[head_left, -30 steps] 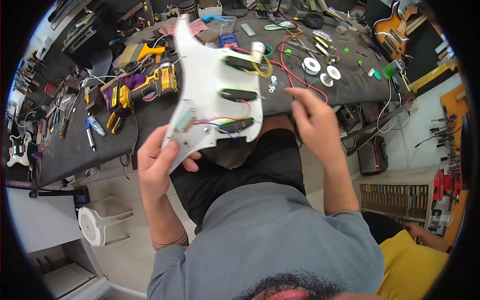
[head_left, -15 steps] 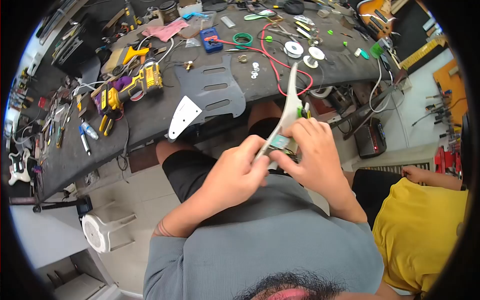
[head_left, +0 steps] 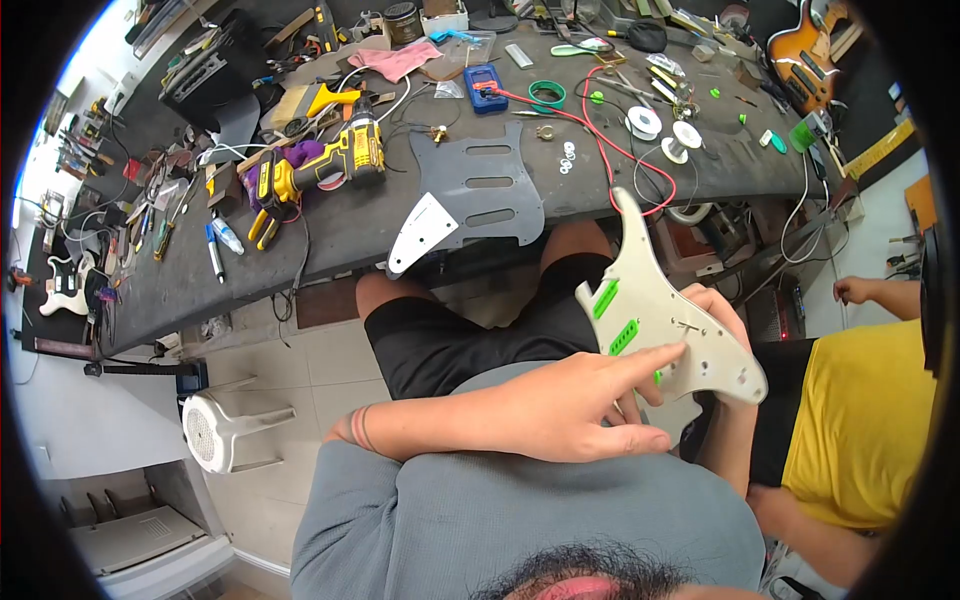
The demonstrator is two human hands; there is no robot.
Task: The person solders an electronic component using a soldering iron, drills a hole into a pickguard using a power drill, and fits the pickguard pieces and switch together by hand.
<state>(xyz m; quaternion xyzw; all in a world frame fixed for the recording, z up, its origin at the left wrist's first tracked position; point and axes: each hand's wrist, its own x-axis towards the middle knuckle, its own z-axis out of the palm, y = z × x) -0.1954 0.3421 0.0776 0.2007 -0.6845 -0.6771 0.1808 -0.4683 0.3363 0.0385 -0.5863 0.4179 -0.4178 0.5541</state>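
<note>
A cream guitar pickguard [head_left: 665,285] with green pickups [head_left: 623,337] is held face up above my lap, tilted, its narrow end pointing toward the bench. My right hand [head_left: 722,312] grips it from behind at the right edge, with much of the hand hidden under the plate. Across the front reaches my left hand [head_left: 570,408], its index finger stretched out onto the face near the small switch slot. The thumb is apart and the other fingers are loosely bent. A dark grey pickguard [head_left: 463,160] lies on the bench, a white triangular plate [head_left: 423,235] overlapping its corner.
On the dark workbench [head_left: 340,225] are a yellow cordless drill [head_left: 350,155], a blue multimeter [head_left: 485,90] with red leads, white spools [head_left: 643,123] and green tape [head_left: 547,95]. A person in a yellow shirt [head_left: 850,420] sits close at right. A white stool [head_left: 205,435] stands at left.
The pickguard has turned from edge-on to face up and shifted right. My left hand has left its edge and now points on its face; my right hand has moved behind it.
</note>
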